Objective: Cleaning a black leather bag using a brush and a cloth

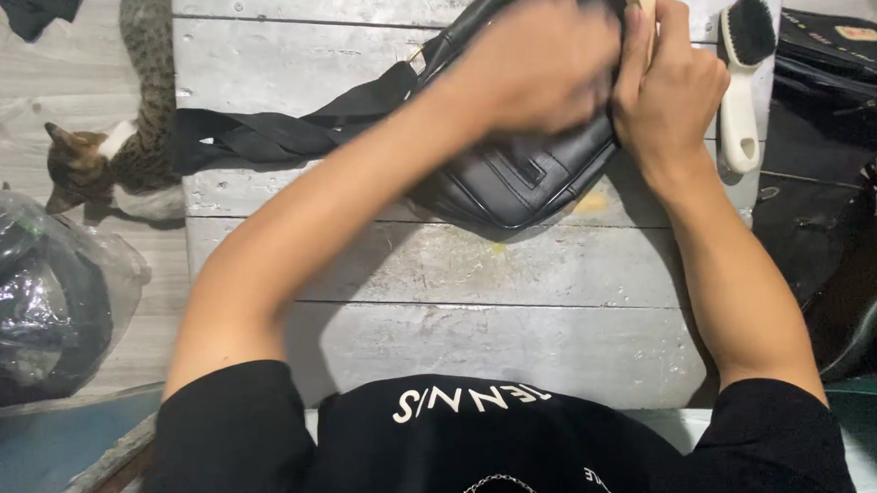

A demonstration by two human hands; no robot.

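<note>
A black leather bag (524, 180) lies on the grey wooden table (478, 274), its black strap (279, 135) trailing off to the left. My left hand (539, 63) presses down on top of the bag, blurred, and whether it holds anything is unclear. My right hand (661, 83) grips a light wooden brush handle (641, 1) at the bag's right edge; its bristles are hidden.
A white-handled brush with black bristles (742, 80) lies on the table to the right. More black bags (831, 77) sit at the far right. A tabby cat (124, 151) stands on the floor at left, beside a clear plastic bag (42, 299) of dark items.
</note>
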